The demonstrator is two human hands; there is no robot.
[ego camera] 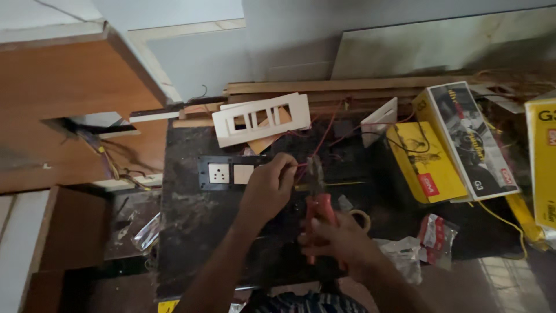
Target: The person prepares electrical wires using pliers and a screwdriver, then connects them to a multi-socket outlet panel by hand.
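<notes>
one view only, from a camera on the person's head, looking steeply down and forward over a dark worktop that fills the middle of the frame. it sits close: both forearms enter from the bottom edge. the pale wall crosses the top, a wooden cabinet fills the upper left, yellow boxes the right.

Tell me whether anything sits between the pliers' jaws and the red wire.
Nothing visible does. The left hand pinches the red wire right beside the tip of the pliers, which the right hand grips by the red handles.
</notes>
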